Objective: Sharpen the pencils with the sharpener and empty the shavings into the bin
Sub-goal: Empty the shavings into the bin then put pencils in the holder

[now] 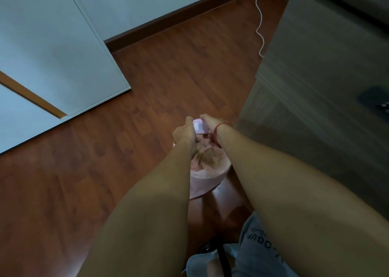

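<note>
Sharpener (pixel 197 127) gripped between both hands (pixel 207 127) above the bin (pixel 207 180).

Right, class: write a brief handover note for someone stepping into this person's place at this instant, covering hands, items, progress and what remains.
Left hand and right hand: both grip the small pale pink box-shaped sharpener from either side.
Position: the sharpener is held over the round bin lined with a pink bag, which stands on the wooden floor.
Done: pale shavings already lie in the bin.
Left: finish emptying. No pencils are in view.
</note>
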`<state>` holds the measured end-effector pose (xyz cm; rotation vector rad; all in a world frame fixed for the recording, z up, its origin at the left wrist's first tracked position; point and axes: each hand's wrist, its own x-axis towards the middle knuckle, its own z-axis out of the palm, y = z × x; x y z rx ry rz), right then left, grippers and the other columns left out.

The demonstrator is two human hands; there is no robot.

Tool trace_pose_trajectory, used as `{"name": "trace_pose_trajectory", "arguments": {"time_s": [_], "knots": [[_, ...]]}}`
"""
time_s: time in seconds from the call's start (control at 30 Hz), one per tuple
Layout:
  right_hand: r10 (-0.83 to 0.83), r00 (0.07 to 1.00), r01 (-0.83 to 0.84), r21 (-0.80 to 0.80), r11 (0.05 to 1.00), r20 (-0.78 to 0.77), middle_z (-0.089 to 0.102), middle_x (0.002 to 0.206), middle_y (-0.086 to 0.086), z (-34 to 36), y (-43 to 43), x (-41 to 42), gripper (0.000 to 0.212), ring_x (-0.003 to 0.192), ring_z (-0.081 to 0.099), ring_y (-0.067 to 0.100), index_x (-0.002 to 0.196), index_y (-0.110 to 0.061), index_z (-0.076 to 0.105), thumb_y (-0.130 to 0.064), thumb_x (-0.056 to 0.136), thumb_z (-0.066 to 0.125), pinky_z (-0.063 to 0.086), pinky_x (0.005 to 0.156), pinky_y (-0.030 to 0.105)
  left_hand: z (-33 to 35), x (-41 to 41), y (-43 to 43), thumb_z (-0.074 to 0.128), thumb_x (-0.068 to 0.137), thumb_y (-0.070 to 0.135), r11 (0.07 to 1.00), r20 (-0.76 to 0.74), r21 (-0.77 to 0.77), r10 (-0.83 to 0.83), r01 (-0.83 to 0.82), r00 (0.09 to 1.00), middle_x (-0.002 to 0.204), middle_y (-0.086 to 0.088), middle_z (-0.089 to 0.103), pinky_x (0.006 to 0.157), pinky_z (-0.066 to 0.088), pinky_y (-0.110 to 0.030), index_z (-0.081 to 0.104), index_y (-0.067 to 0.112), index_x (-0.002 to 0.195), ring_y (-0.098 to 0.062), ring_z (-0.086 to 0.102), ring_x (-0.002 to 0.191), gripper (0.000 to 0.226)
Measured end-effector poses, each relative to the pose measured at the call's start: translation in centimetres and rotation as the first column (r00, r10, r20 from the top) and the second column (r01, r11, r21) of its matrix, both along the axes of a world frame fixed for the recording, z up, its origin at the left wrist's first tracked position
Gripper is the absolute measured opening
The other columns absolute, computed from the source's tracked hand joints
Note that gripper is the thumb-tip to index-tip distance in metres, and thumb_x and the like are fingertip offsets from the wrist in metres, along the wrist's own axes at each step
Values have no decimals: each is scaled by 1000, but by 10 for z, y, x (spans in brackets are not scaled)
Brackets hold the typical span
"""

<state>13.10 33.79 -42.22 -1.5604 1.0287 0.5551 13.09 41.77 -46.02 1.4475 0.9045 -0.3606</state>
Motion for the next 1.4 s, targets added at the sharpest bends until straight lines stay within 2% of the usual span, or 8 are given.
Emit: {"name": "trace_pose_trajectory", "arguments": {"time_s": [0.4, 0.5, 0.67, 0.83, 1.03, 1.13, 1.2, 1.4], "knots": [[-6, 1000, 6, -37, 999, -6, 64, 72, 4, -2, 0, -1, 51, 59, 59, 18, 105, -13, 63, -45, 65, 56, 50, 57, 24, -1, -1, -6, 60, 64, 51, 992, 70, 85, 85, -91, 994, 94, -17, 68, 72, 59, -40, 49, 3, 110, -31, 69, 76, 68], [19, 1000, -19, 16, 1000, -23, 58, 70, 3, 9, -5, -5, 40, 61, 53, 16, 94, -14, 63, -46, 71, 53, 48, 69, 28, 2, -5, -7, 55, 74, 48, 998, 48, 59, 35, -38, 998, 81, -14, 70, 60, 51, -27, 60, 4, 104, -25, 65, 61, 54], [-43, 999, 43, -3, 999, 1, 66, 80, 3, 1, -2, -2, 52, 57, 56, 17, 104, -17, 62, -50, 65, 55, 43, 56, 23, 13, -6, -14, 60, 73, 47, 990, 36, 51, 133, -135, 990, 68, -11, 64, 72, 58, -42, 46, 3, 106, -30, 68, 69, 57], [23, 1000, -23, 36, 999, -14, 62, 79, 0, 5, -5, -2, 53, 42, 48, 10, 104, -18, 65, -55, 68, 51, 42, 47, 15, 17, -3, -15, 63, 72, 45, 990, -1, -15, 138, -138, 990, 69, -10, 64, 44, 41, -19, 62, 7, 95, -18, 62, 51, 44], [21, 1000, -19, 98, 995, -19, 57, 70, 2, 15, -9, -4, 35, 47, 45, 11, 92, -18, 59, -47, 76, 50, 43, 61, 22, 19, 0, -16, 63, 72, 41, 993, -14, -23, 116, -116, 993, 74, -12, 65, 49, 43, -22, 59, 5, 89, -19, 56, 50, 40], [-17, 1000, 18, 64, 998, -21, 62, 79, 2, 9, -11, -3, 53, 46, 47, 10, 106, -19, 57, -56, 68, 56, 46, 57, 19, 20, -1, -17, 63, 68, 44, 994, -7, -2, 113, -113, 994, 87, -14, 71, 60, 52, -30, 62, 6, 99, -26, 70, 77, 49], [18, 999, -15, 97, 995, -27, 57, 75, 1, 13, -10, -4, 38, 48, 44, 9, 93, -18, 58, -52, 75, 52, 45, 63, 22, 20, -2, -18, 61, 68, 48, 993, -24, 9, 115, -114, 993, 90, -15, 71, 67, 55, -36, 62, 7, 104, -29, 71, 83, 55], [93, 995, -89, 156, 984, -24, 57, 74, 4, 29, -21, -10, 28, 60, 51, 11, 83, -18, 56, -45, 85, 54, 48, 77, 25, 30, -7, -6, 52, 79, 46, 999, 2, 2, -33, 33, 999, 76, -11, 67, 45, 40, -21, 63, 10, 96, -18, 57, 50, 42]]}}
